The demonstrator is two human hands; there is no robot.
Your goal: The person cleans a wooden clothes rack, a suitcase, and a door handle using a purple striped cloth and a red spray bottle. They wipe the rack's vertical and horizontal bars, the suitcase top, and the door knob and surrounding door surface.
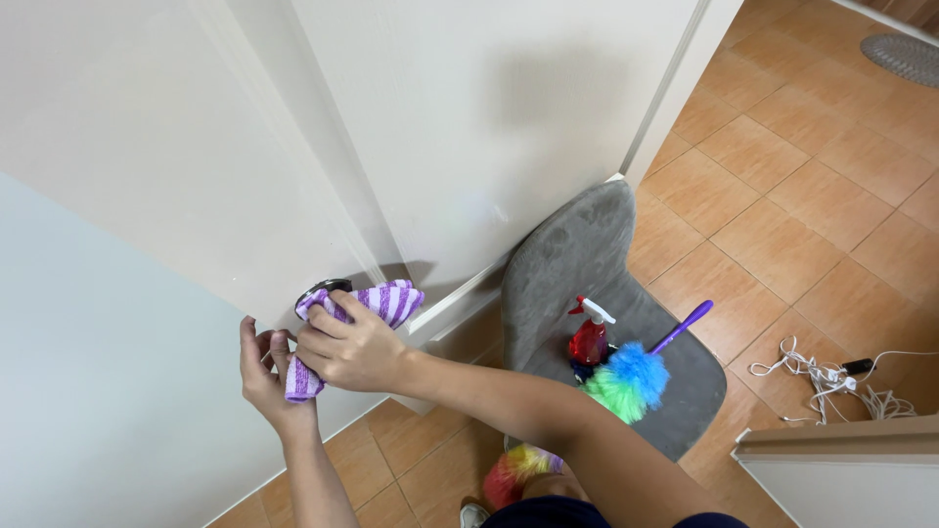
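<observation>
Right hand clenched on striped purple cloth bunched over round metal knob on smooth white door, left hand loosely curled beside cloth's hanging end, fluffy rainbow duster, red spray bottle on grey chair

Door knob: mostly covered by the purple striped cloth, only a dark rim showing at its left. Rainbow duster: middle hidden behind the right forearm, far handle tip and near tuft visible. Grey round mat, far right: cut off by the top and right edges; white cable bundle plugs too small to tell
</observation>
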